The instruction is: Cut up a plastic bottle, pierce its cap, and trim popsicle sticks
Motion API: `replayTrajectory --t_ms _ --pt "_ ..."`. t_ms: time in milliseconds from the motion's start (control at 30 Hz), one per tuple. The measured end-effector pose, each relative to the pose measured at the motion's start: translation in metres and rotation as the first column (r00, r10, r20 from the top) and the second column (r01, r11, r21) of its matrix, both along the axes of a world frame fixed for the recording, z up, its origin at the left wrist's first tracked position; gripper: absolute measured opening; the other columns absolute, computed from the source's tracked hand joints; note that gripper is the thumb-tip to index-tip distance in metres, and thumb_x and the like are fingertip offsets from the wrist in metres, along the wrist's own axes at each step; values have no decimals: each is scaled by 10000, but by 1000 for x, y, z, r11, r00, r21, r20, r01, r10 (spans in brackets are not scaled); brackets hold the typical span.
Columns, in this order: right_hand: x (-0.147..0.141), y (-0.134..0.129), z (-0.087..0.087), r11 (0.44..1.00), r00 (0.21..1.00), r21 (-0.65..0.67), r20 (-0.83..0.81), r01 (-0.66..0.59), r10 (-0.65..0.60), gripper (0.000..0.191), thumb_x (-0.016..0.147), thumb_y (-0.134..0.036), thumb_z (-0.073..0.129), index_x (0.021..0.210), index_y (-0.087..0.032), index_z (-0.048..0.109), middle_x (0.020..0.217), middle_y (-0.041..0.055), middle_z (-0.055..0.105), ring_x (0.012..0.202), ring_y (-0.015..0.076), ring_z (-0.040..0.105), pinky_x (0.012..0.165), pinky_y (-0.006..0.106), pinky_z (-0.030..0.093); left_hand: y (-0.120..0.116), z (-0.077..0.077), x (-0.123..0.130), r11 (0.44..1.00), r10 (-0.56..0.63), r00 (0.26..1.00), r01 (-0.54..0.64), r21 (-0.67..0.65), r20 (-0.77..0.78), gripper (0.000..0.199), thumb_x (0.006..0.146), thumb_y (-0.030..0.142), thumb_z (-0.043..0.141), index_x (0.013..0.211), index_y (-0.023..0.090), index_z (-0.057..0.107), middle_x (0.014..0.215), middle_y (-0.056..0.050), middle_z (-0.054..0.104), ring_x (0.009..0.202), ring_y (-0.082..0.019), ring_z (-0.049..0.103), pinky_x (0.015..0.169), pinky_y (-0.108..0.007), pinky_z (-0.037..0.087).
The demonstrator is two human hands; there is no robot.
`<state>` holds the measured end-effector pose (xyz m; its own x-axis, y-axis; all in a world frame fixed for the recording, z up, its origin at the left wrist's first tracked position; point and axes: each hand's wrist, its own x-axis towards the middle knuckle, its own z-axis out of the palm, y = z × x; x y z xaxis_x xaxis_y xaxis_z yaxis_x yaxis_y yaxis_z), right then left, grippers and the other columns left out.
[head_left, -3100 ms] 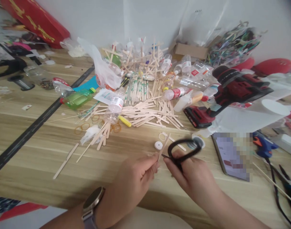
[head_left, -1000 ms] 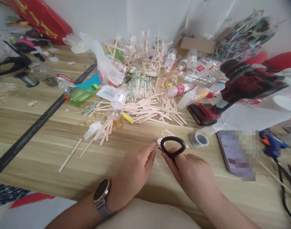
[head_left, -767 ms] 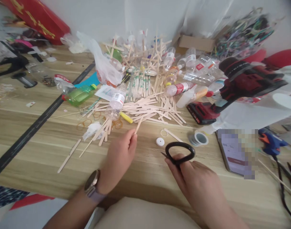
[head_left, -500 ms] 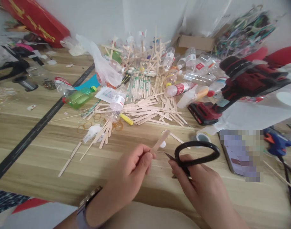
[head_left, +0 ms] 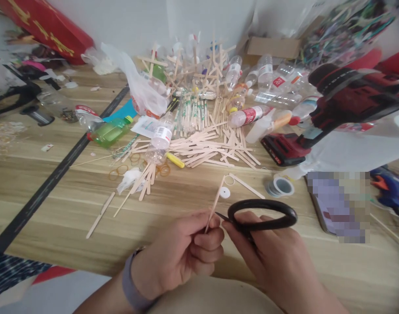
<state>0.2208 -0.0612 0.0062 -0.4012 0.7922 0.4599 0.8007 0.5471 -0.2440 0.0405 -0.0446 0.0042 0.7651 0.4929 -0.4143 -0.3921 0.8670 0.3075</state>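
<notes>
My left hand [head_left: 189,248] is closed on a flat wooden craft stick [head_left: 216,196], which points up and away from me, turned nearly edge-on. Black-handled scissors [head_left: 262,214] are in my right hand [head_left: 274,253]; their pointed tip is at the stick, close to my left fingertips. Whether the tip touches the wood I cannot tell. Just beyond the stick lie a small white disc [head_left: 225,192], a thin ring [head_left: 229,179] and another craft stick [head_left: 247,186]. A heap of craft sticks [head_left: 202,148] spreads farther back.
Behind the heap stand plastic bottles [head_left: 265,72] and stick frames. On the right are a red cordless drill [head_left: 340,109], a tape roll [head_left: 281,186], a phone [head_left: 333,205] and a blue glue gun [head_left: 387,187]. A green bottle [head_left: 111,132] and a dark strip [head_left: 60,168] lie left.
My left hand has rolled over, turning the craft stick from its flat face to its edge. The scissors have moved left, bringing their tip up to the stick.
</notes>
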Motion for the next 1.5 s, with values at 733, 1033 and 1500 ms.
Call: replayTrajectory --t_ms 733,1033,1500 --pt "3 8 6 993 993 87 100 -74 65 439 1047 -266 330 670 -189 542 510 -9 559 399 123 500 454 288 313 -1 0 6 989 26 958 17 145 -286 328 839 463 588 724 208 417 513 108 217 462 -67 115 416 -199 82" --pt "9 10 12 990 988 51 86 -133 129 406 1044 -264 295 731 -178 539 537 -8 575 416 109 520 453 261 343 -2 3 9 974 12 938 67 216 -347 422 792 587 602 727 211 422 522 111 251 465 -65 163 434 -215 129" --pt "8 7 5 933 980 -342 -191 -116 52 301 1009 -276 391 720 -213 446 604 -20 595 430 93 572 385 182 393 7 6 6 771 129 846 242 588 -517 425 977 525 313 708 209 405 555 72 335 510 -99 281 507 -246 260"
